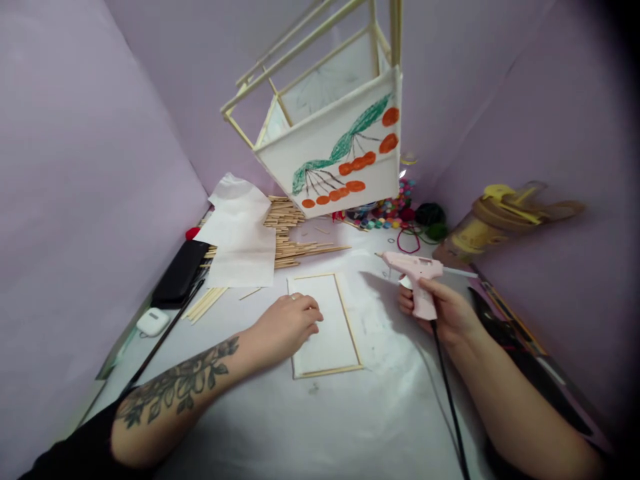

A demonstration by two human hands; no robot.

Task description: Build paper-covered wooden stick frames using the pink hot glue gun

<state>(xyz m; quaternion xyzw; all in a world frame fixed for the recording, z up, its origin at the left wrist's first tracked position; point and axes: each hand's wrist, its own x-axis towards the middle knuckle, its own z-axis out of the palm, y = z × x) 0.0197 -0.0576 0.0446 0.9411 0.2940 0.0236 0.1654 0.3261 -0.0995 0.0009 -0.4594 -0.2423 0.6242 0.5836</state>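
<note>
Near the middle of the table lies a flat rectangular frame of thin wooden sticks with white sheet material inside it. My left hand rests over the frame's left side, its fingers bent and apart, with nothing visible in them. Wrapped round the handle of a pink glue gun, my right hand is to the right of the frame. The gun's nozzle points left, a clear glue stick juts from its back, and a black cord hangs from the handle.
Overhead is a stick-framed box with painted red berries and green leaves. Behind lie white sheets, wooden sticks and colourful beads. A black case and white earbud case are left, a cup right.
</note>
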